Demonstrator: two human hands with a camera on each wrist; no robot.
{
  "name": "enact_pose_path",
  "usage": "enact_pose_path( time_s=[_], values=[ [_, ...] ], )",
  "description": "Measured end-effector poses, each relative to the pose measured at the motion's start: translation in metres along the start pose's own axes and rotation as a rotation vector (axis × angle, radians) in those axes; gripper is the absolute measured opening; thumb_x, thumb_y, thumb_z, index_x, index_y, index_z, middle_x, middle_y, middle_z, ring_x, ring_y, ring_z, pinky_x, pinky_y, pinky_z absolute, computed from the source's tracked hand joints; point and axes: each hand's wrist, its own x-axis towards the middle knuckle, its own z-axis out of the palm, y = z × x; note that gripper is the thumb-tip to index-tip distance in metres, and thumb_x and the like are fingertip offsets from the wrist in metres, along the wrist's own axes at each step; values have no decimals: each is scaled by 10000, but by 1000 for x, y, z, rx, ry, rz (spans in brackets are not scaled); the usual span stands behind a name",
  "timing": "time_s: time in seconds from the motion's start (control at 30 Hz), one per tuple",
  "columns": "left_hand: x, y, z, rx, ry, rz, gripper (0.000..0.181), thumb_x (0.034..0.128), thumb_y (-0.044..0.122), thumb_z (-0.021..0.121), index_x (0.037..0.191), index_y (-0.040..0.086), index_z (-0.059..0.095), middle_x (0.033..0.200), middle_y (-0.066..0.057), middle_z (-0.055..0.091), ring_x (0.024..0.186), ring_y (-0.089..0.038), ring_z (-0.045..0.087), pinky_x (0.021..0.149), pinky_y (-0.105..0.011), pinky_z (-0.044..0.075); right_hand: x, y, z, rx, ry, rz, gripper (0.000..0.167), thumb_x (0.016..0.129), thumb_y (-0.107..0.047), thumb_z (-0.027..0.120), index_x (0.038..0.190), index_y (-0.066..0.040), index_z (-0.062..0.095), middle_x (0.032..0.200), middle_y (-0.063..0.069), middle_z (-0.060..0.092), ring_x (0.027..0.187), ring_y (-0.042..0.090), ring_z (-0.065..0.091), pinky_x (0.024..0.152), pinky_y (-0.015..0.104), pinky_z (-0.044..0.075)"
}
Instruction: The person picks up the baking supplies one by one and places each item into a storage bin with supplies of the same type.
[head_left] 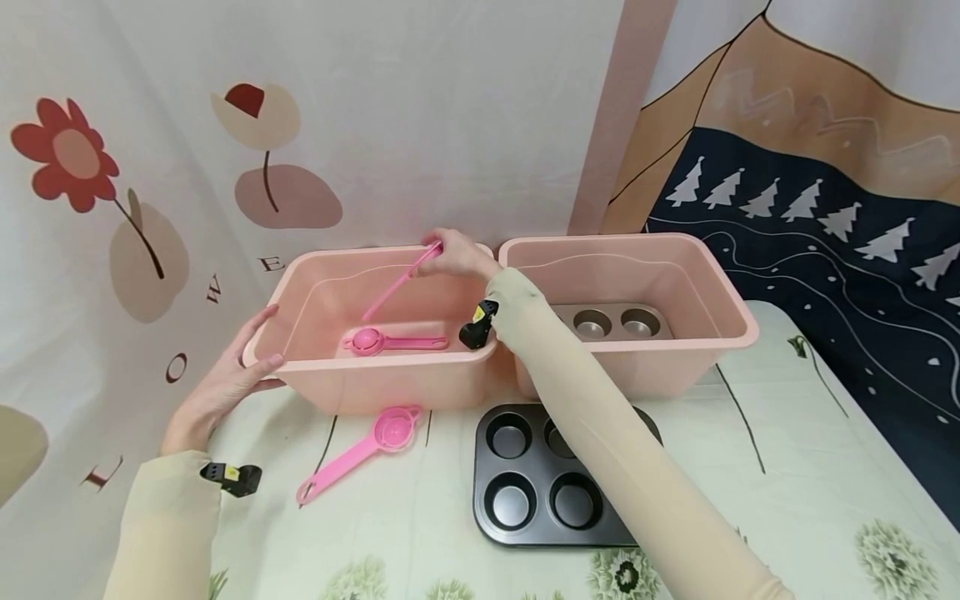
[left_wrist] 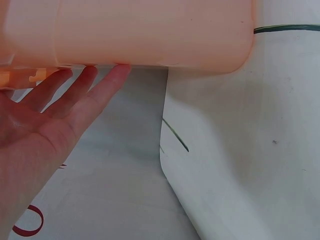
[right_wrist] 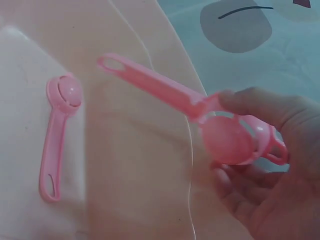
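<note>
gripping a pink egg separator (right_wrist: 227, 140) by its cup with the right hand (head_left: 456, 255), over the left tub (head_left: 390, 385); touching that tub's end with the straight-fingered left hand (head_left: 225, 385). likely mid-transfer, in or out unclear; probably calls for gentle lowering or lifting clear next.

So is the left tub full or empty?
Neither: one separator lies in the tub with bare plastic around it, as the head view shows; the near side hides some of the inside.

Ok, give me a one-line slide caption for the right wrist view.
Right hand grips a pink egg separator by its bowl; a second separator lies in the pink tub.
</note>
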Motion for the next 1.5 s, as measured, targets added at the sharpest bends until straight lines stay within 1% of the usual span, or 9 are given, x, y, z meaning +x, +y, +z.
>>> enact_pose_path(
  time_s=[0.1, 0.17, 0.37, 0.43, 0.6, 0.87, 1.17, 1.4, 1.5],
  values=[
    [0, 0, -1, -14, -6, 11, 755, 966, 17, 534, 1553, 311, 161, 1446, -195, 135, 1082, -82, 540, 758, -299, 562, -3, 0, 2, 94, -56, 24, 637, 843, -146, 725, 1382, 28, 434, 1037, 132, 588, 898, 209, 539, 803, 279, 470],
    [0, -1, -1, -15, -8, 14, 754, 966, 18, 534, 1553, 311, 162, 1444, -194, 138, 1075, -79, 547, 757, -298, 562, -4, 0, 2, 147, -73, 43, 664, 845, -96, 704, 1408, 35, 376, 1069, 165, 578, 899, 218, 535, 806, 311, 490],
    [1, -1, 0, 5, -5, 16, 751, 969, 34, 541, 1555, 307, 158, 1447, -185, 155, 1070, -81, 556, 753, -298, 563, -8, 2, 3, 248, -90, 90, 670, 846, -49, 689, 1421, -15, 347, 1438, 181, 422, 1148, 259, 497, 962, 447, 460],
    [1, -1, 0, 4, -5, 19, 752, 969, 30, 540, 1555, 301, 156, 1445, -184, 158, 1068, -84, 557, 752, -300, 563, -8, 3, 3, 250, -95, 96, 656, 847, -62, 695, 1415, -32, 368, 1465, 167, 401, 1195, 266, 480, 974, 449, 453],
    [3, 0, 1, 9, -5, 19, 755, 968, 35, 545, 1556, 299, 153, 1443, -186, 161, 1066, -83, 553, 753, -299, 563, -8, 5, 2, 226, -116, 98, 607, 856, -87, 694, 1396, -23, 425, 1359, 163, 488, 1145, 267, 502, 966, 438, 460],
    [3, 0, 1, 7, -3, 11, 750, 970, 41, 540, 1555, 308, 155, 1459, -189, 128, 1084, -87, 532, 753, -295, 563, -6, 6, 0, 176, -223, 93, 486, 898, -124, 667, 1336, 27, 520, 1291, 147, 551, 1124, 238, 546, 963, 409, 470],
    [3, 0, 2, 49, 8, -7, 752, 971, 51, 538, 1554, 320, 147, 1476, -191, 119, 1092, -73, 523, 757, -304, 563, -10, 1, -2, 200, -237, 86, 417, 915, -112, 644, 1303, 10, 551, 1291, 168, 561, 1109, 277, 567, 928, 361, 485],
    [2, -1, 0, 66, 8, 3, 754, 974, 68, 548, 1554, 324, 141, 1463, -188, 143, 1056, -17, 527, 746, -288, 561, -13, -10, 0, 165, -236, 12, 374, 919, -106, 627, 1271, 11, 575, 1271, 191, 577, 1051, 249, 591, 923, 385, 488],
    [1, -2, 0, 72, 8, 2, 755, 974, 71, 549, 1554, 327, 139, 1466, -190, 136, 1053, -14, 527, 746, -287, 561, -15, -16, 1, 142, -237, -28, 361, 922, -116, 627, 1260, 2, 586, 1227, 163, 607, 1031, 229, 604, 886, 351, 506]
  ],
)
